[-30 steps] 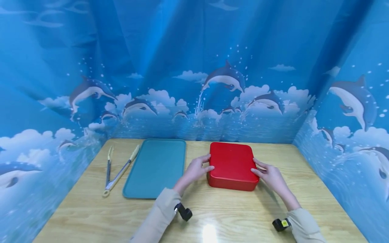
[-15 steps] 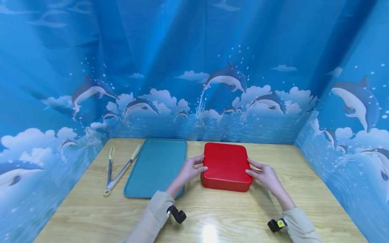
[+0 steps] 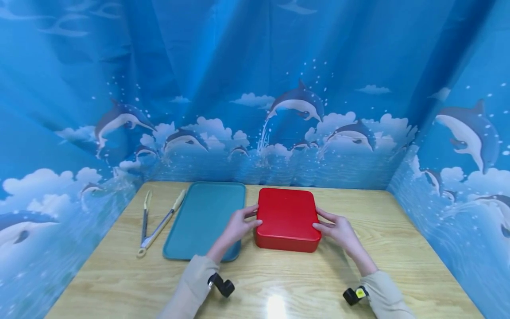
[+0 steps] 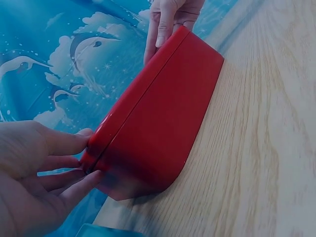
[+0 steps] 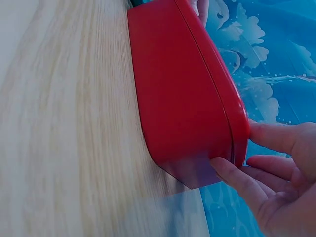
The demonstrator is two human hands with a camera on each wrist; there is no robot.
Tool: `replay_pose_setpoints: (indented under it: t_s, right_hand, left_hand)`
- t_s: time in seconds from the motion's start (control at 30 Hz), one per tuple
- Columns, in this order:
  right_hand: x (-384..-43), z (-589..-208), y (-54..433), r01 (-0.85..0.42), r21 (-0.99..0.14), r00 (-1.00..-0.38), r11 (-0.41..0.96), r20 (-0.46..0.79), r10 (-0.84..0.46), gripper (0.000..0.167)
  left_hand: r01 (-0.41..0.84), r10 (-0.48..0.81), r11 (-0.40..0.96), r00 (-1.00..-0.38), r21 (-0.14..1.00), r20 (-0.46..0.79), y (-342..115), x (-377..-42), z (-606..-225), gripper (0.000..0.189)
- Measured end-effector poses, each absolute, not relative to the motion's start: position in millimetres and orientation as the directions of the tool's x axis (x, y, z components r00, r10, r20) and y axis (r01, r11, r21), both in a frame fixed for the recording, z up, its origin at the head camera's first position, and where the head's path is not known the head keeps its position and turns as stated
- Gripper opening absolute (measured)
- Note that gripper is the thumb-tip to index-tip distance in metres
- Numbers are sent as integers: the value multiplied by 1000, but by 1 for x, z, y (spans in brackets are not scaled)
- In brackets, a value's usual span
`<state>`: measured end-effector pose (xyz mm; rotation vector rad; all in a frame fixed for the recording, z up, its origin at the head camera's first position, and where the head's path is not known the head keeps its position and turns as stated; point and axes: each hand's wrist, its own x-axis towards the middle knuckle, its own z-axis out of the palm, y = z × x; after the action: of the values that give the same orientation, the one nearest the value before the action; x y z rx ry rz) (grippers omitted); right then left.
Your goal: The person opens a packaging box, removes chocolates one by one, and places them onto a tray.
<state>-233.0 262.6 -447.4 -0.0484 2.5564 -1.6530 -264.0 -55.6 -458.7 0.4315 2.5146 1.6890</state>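
A red lidded box (image 3: 287,213) sits flat on the wooden table, just right of the middle. My left hand (image 3: 237,223) holds its left side, thumb at the lid's top edge and fingers on the side. From the opposite side my right hand (image 3: 339,228) grips it in the same manner. In the left wrist view a thin seam runs along the box (image 4: 153,113) below its lid, and the left fingertips lie around that seam. The right wrist view has the right hand (image 5: 291,180) with thumb and fingers at the lid's corner. What the box contains is hidden.
A teal tray (image 3: 203,221) lies to the left of the box, partly behind my left forearm. Farther left, metal tongs (image 3: 161,224) with cream tips rest spread apart. A blue dolphin-print curtain (image 3: 223,88) stands behind the table (image 3: 303,283) and along both sides.
The red box has slid left across the table toward the tray, with both hands moving along on its sides. The tray and tongs have stayed in place.
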Motion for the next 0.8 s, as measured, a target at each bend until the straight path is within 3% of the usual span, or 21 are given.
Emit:
replay_pose_setpoints:
  t_s: [0.3,0.8]
  right_hand:
    - [-235,-448,247,48,-916,-994,398,-81,-69,64]
    - [-231,-446,232,51,-911,-992,409,-94,-86,64]
  left_hand:
    - [84,200,365,-980,927,11,-67,-258,-455,63]
    - [111,196,375,-980,920,38,-83,-244,-457,62]
